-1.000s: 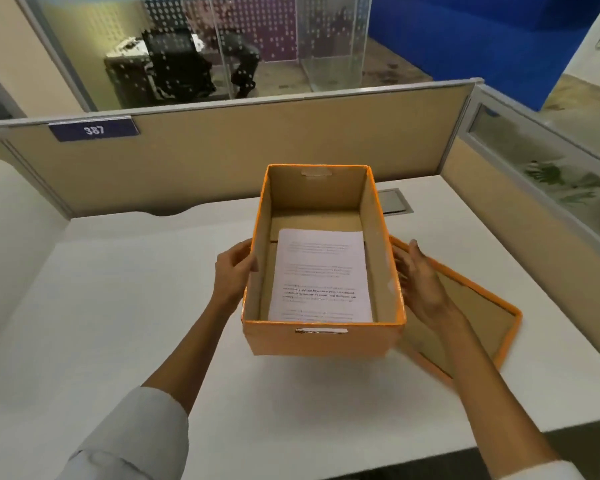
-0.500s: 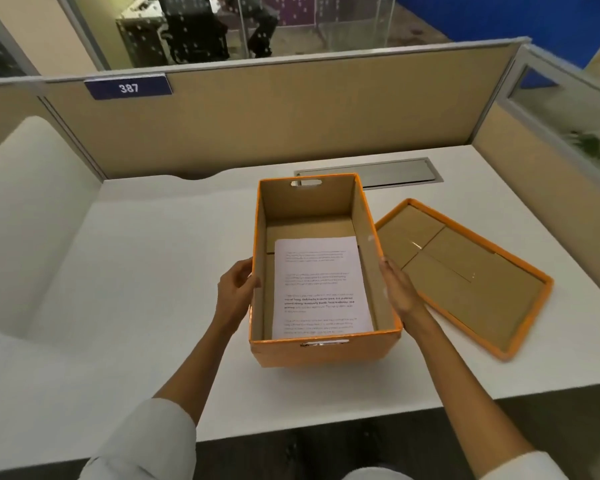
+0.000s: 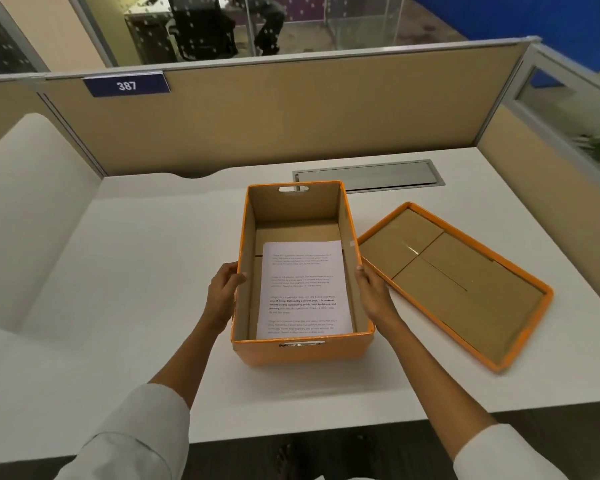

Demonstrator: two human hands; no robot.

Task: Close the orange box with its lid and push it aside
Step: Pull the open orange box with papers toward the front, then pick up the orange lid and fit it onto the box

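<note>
Since the earlier frames, the orange box [image 3: 303, 351] has come down from a raised position to rest flat on the white table [image 3: 136, 271], and the right hand has closed in from beside the lid onto the box's right wall.

Current state:

1. Orange box: stands upright and open near the front middle of the table. A printed sheet of paper [image 3: 303, 289] lies flat on its cardboard floor, toward the near end. Slot handles are cut in the near and far end walls.

2. Lid [image 3: 465, 289]: lies upside down on the table at 3 o'clock from the box, brown inner face up, orange rim upward. It is turned at an angle; its nearest corner lies just beside the box's right wall. Whether they touch cannot be told.

3. Left hand [image 3: 222, 296]: pressed flat against the outside of the left wall, thumb hooked over the rim. Fingers are loosely spread.

4. Right hand [image 3: 374, 296]: pressed against the outside of the right wall, fingertips at the rim, between box and lid.

5. Surroundings: a grey cable hatch [image 3: 371, 174] is set in the table at 12 o'clock from the box. A beige partition [image 3: 291, 116] behind it carries a blue plate reading 387 [image 3: 127, 85].
</note>
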